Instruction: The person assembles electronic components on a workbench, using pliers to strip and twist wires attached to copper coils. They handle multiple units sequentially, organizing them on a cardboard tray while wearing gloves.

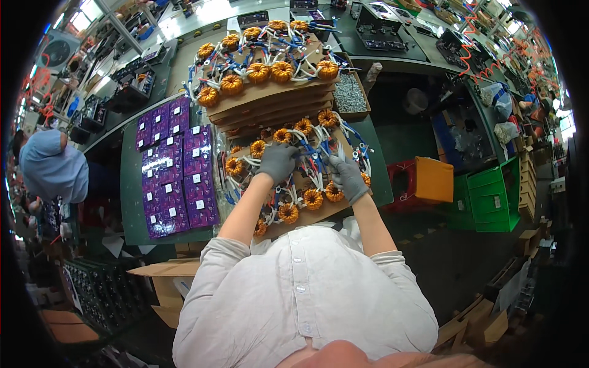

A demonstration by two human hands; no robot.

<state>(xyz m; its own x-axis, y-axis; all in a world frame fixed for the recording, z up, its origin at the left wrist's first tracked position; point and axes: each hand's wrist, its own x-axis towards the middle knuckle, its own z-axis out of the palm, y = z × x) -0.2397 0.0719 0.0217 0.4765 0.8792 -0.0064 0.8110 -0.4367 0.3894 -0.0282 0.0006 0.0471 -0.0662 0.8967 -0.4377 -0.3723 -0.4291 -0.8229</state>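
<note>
Several toroidal coils [313,198] wound in orange copper wire lie in rows on a cardboard sheet in front of me. White, blue and red leads with ring terminals tangle between them. My left hand [279,162], in a grey glove, is bent over the leads near the middle, with its fingers curled; whatever they hold is hidden. To its right, my right hand [348,176], also gloved, is closed on a thin white bundle of strands [341,149] that sticks up past the fingers. Its exact kind is too small to tell.
Behind, stacked cardboard layers [270,104] carry more coils, with a box of small metal parts [350,95] alongside. Purple boards [175,165] with white labels cover the table's left. A green crate [491,196] and orange box [434,179] stand right. Another person [54,164] is at far left.
</note>
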